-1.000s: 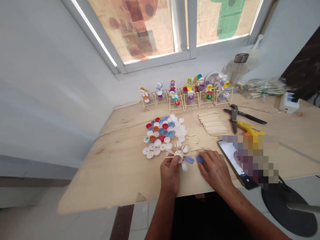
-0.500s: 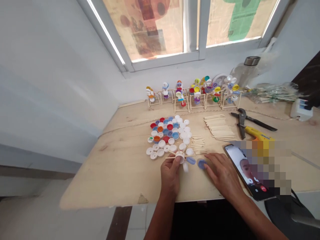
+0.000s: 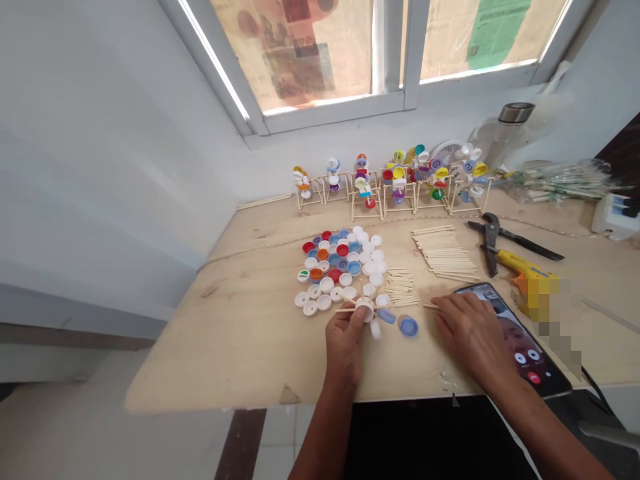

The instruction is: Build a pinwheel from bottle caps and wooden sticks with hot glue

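Wooden desk point(image 3: 225, 340): assembled cap wheels point(image 3: 398, 173) behind loose bottle caps point(image 3: 327, 285); before these, cap hub point(image 3: 364, 309), part-fitted, some spokes point(image 3: 345, 310) bare, pinched by left hand's point(image 3: 345, 347) fingers; right hand point(image 3: 470, 330), rightward, at stick point(image 3: 429, 306), grip unclear.

On the pale wooden tabletop point(image 3: 225, 333), a clear, silver-lidded bottle point(image 3: 496, 145) stands at the back, right of a round white fan point(image 3: 447, 148). A black-edged rectangular smartphone point(image 3: 543, 363) lies near the front, a white boxy power socket point(image 3: 611, 217) at far right.
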`<state>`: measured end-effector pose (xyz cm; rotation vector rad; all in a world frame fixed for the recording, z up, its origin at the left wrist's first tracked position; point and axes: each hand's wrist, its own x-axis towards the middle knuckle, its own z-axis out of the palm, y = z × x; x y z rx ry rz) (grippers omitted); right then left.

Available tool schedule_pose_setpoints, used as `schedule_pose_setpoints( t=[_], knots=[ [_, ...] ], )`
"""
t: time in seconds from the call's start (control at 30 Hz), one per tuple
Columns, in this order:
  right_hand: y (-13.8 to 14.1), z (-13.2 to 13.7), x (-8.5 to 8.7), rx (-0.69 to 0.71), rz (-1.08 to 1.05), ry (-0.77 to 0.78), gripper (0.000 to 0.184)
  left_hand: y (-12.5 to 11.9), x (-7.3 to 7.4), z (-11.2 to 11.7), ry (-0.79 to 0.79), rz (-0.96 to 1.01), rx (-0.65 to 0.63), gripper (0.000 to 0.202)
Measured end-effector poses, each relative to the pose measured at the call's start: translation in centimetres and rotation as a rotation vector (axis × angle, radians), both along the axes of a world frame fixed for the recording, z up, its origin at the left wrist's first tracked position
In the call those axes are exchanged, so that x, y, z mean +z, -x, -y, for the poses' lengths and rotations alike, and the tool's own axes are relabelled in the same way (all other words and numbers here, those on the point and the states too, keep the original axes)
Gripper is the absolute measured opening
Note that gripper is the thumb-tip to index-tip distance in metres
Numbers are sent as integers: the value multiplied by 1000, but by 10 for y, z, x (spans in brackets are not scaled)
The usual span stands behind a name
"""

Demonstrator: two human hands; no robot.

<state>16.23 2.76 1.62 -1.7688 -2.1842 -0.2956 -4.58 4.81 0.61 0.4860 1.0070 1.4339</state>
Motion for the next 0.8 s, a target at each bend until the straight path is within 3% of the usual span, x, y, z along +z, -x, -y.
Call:
schedule_pose_setpoints(
  t=[0.37, 0.8],
  knots=[
    [15, -16, -2, -61, 15, 142, 13, -9, 4, -1, 32, 92, -60, 25],
    [36, -20, 0, 60, -46, 173, 11, -13, 9, -11, 23, 99, -70, 22]
  ],
)
